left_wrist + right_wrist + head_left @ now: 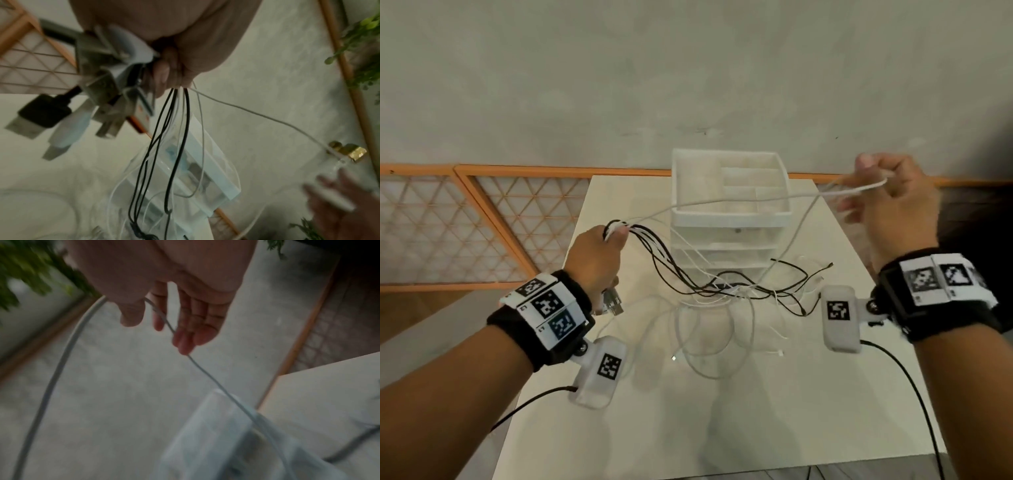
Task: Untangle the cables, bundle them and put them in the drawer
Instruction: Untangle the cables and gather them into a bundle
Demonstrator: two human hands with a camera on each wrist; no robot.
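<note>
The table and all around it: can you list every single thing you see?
table: one, white, under everything
drawers: one stack, white, back of table, top tray open
black cables: several, running from left hand down to the tangle
white cables: several, looped on table in front of drawers
pulled cable: one, white, stretched between both hands
plugs: a bunch, black, white and metal, sticking out of left hand
screen: orange frame, lattice, left, on the floor
plants: green, by a wooden frame
left hand: grips cable bunch
right hand: pinches pulled cable
</note>
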